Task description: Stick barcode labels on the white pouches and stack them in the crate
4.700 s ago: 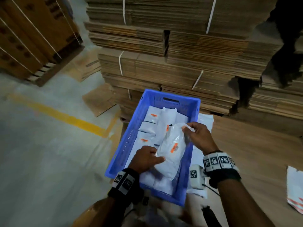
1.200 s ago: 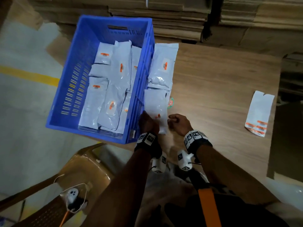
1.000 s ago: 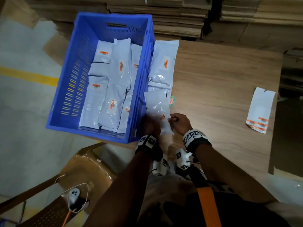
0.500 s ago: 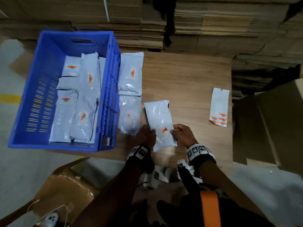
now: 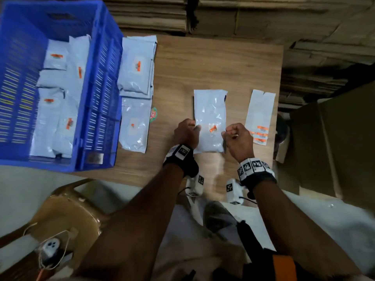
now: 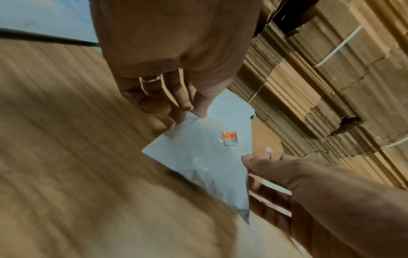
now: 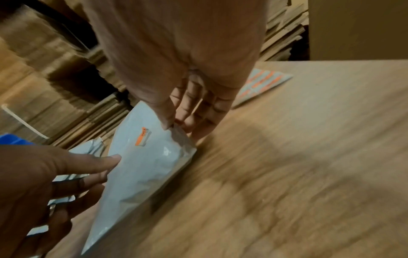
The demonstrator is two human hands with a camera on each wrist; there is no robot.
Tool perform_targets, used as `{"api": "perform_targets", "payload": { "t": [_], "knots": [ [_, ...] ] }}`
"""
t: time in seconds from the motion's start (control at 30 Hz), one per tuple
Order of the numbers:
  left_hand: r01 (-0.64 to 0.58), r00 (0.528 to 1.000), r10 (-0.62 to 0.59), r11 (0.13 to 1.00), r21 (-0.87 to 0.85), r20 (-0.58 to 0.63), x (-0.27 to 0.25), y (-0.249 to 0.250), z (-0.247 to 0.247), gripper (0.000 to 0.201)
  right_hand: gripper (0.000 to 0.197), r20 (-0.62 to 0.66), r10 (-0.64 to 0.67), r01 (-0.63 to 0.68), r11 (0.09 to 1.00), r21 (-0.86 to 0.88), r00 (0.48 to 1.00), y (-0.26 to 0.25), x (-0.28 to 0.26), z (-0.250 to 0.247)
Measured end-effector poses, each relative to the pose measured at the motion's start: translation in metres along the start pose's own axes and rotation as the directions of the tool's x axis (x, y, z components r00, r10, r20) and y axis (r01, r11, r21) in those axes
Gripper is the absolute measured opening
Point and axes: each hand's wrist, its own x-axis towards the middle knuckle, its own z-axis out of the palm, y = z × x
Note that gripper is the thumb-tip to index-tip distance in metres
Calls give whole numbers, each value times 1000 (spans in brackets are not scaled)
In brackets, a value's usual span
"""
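Flat white plastic pouch [image 5: 210, 120] with a small orange-and-white barcode label [image 5: 213, 128] lying on the brown wood-grain worktop [image 5: 203, 63], near its front edge. Left hand [image 5: 186, 133] pinching the pouch's left edge, thumb on top, grip closed on it. Right hand [image 5: 239, 139] pinching the right edge likewise, grip closed on it. Just right of that hand, a white backing sheet of orange labels [image 5: 260, 116], flat on the worktop. To the left, two more white pouches [image 5: 138, 94] end to end beside the blue slotted plastic crate [image 5: 101, 98], which holds several labelled white pouches. Behind, stacks of flattened brown cardboard [image 5: 263, 15]. Below the crate, a brown plastic chair [image 5: 67, 211].
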Motion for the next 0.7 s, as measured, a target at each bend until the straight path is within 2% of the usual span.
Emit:
{"api": "perform_targets", "payload": {
  "t": [0.1,0.2,0.37,0.47,0.53,0.6,0.7],
  "knots": [
    [-21,999,19,999,-29,-50,12,-21,15,23,10,2,2,-2,1000,-3,1000,16,6,14],
    [-139,984,128,987,-83,-126,18,-34,23,21,8,-24,21,-21,999,-25,1000,31,4,29],
    [-311,941,273,930,-196,-198,29,-37,33,41,8,-94,24,-29,998,-54,995,35,-1,39],
    [-313,942,299,946,-80,-156,29,-34,22,54,8,-110,23,-32,997,-75,994,35,-3,42],
    [-363,923,359,932,-4,-139,32,-35,16,49,10,-107,5,-15,996,-88,994,36,-4,43],
    [-422,900,418,906,-10,-127,35,-29,9,37,11,-123,-9,0,997,-80,992,35,-4,41],
    [-473,873,469,881,-1,-133,45,-16,7,25,14,-217,-23,17,999,-29,976,30,-7,40]
  ]
}}
